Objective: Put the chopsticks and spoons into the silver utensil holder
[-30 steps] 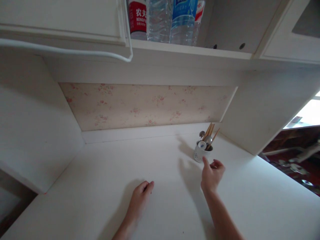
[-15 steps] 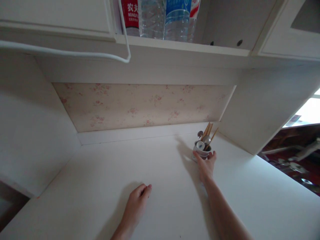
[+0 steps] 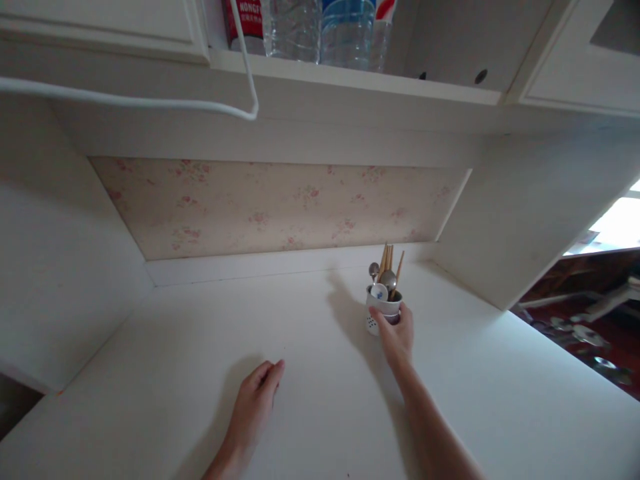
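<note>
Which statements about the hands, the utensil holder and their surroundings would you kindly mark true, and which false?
1. The right hand grips the utensil holder. True.
2. The left hand holds a knife. False: no object shows in it.
3. Chopsticks stick up out of the utensil holder. True.
4. The bottles stand on the counter. False: they stand on the shelf above it.
5. The wall panel has a floral pattern. True.

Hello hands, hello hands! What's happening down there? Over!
Right hand gripping white cup, chopsticks and spoons inside. Left hand curled, apart from cup. Bottles overhead on shelf.
</note>
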`<action>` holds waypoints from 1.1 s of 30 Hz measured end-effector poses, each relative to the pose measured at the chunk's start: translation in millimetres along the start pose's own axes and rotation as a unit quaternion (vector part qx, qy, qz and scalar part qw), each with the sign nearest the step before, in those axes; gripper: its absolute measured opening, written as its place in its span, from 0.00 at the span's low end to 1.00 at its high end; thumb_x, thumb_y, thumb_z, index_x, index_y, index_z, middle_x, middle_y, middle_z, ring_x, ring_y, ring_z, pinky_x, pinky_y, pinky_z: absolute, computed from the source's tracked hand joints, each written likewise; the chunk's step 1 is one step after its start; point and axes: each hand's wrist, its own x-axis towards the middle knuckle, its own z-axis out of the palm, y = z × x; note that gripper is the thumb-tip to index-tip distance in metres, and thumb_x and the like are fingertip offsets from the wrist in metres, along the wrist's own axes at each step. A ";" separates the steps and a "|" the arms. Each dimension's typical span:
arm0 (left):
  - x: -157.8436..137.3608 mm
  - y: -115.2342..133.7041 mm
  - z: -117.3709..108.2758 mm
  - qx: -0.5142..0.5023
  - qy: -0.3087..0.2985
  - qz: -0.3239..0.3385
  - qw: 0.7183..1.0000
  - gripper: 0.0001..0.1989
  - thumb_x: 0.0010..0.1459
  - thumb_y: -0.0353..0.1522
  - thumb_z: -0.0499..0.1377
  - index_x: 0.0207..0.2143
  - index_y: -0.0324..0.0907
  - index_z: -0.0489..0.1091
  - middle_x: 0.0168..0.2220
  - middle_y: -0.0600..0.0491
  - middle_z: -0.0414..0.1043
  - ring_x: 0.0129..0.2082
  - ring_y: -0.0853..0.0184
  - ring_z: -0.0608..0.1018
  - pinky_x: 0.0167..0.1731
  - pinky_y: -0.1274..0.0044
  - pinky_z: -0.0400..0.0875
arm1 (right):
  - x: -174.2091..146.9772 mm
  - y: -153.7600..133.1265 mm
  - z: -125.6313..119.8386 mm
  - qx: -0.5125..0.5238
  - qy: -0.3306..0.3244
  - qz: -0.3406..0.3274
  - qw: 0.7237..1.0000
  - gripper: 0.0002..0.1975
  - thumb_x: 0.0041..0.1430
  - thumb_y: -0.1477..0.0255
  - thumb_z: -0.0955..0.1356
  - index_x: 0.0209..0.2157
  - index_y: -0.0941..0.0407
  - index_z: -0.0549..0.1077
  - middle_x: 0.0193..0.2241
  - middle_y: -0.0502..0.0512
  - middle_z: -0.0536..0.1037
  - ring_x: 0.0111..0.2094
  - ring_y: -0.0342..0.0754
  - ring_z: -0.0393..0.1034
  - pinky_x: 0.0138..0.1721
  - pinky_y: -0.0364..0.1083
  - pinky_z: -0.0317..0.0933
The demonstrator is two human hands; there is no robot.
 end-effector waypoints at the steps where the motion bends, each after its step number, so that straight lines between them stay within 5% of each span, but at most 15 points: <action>1: -1.9 3.1 -0.5 -0.038 0.003 0.002 0.999 0.23 0.52 0.49 0.59 0.20 0.41 0.56 0.17 0.62 0.47 0.17 0.75 0.51 0.18 0.80 0.45 | -7.8 -5.4 2.5 -0.001 -0.014 -0.003 1.000 0.30 0.41 0.61 0.73 0.46 0.59 0.70 0.39 0.57 0.74 0.40 0.52 0.67 0.38 0.47 0.62; 6: -6.4 18.7 -5.1 -0.249 -0.014 0.023 0.968 0.16 0.49 0.43 0.65 0.34 0.41 0.70 0.28 0.56 0.66 0.27 0.72 0.68 0.26 0.80 0.64 | -64.1 -35.8 16.4 0.099 -0.251 0.040 0.962 0.24 0.47 0.63 0.72 0.45 0.58 0.70 0.32 0.52 0.74 0.33 0.47 0.65 0.33 0.44 0.58; 10: -7.3 22.2 -8.7 -0.381 -0.071 0.008 0.922 0.24 0.52 0.42 0.63 0.51 0.46 0.68 0.50 0.48 0.70 0.47 0.63 0.73 0.43 0.72 0.68 | -114.2 -59.1 25.0 0.220 -0.439 0.127 0.862 0.23 0.48 0.64 0.72 0.45 0.59 0.71 0.35 0.53 0.75 0.36 0.48 0.66 0.35 0.44 0.58; 13: -10.9 22.5 -9.0 -0.445 -0.115 -0.031 0.887 0.23 0.56 0.42 0.60 0.54 0.46 0.66 0.53 0.46 0.69 0.52 0.58 0.72 0.50 0.67 0.65 | -142.7 -70.8 28.5 0.259 -0.513 0.233 0.785 0.22 0.47 0.64 0.72 0.43 0.60 0.72 0.33 0.53 0.75 0.33 0.47 0.67 0.34 0.44 0.58; 19: -15.0 28.8 -6.0 -0.509 -0.080 -0.110 0.850 0.18 0.57 0.40 0.58 0.48 0.41 0.69 0.38 0.47 0.76 0.41 0.59 0.78 0.46 0.66 0.69 | -166.7 -76.1 28.6 0.298 -0.553 0.479 0.613 0.30 0.49 0.49 0.66 0.41 0.62 0.70 0.27 0.57 0.76 0.28 0.50 0.72 0.33 0.48 0.63; 23: -10.5 30.3 -7.0 -0.530 -0.058 -0.129 0.836 0.15 0.55 0.40 0.60 0.41 0.39 0.71 0.26 0.53 0.72 0.26 0.66 0.76 0.32 0.71 0.72 | -165.1 -72.3 28.5 0.327 -0.572 0.552 0.511 0.38 0.52 0.42 0.59 0.44 0.64 0.69 0.31 0.60 0.78 0.27 0.53 0.75 0.31 0.49 0.65; 26: -6.4 29.0 -8.5 -0.544 -0.016 -0.133 0.828 0.13 0.54 0.38 0.61 0.38 0.38 0.71 0.25 0.54 0.70 0.24 0.68 0.74 0.29 0.74 0.71 | -162.8 -69.4 28.6 0.351 -0.565 0.576 0.475 0.42 0.53 0.40 0.56 0.44 0.67 0.69 0.33 0.62 0.78 0.28 0.54 0.77 0.30 0.48 0.66; 33: -1.2 27.7 -14.2 -0.580 0.017 -0.112 0.807 0.09 0.56 0.37 0.58 0.33 0.39 0.69 0.27 0.53 0.70 0.23 0.71 0.73 0.29 0.75 0.73 | -163.1 -68.2 29.7 0.361 -0.576 0.580 0.449 0.44 0.52 0.39 0.56 0.46 0.67 0.69 0.32 0.62 0.78 0.28 0.54 0.77 0.30 0.49 0.67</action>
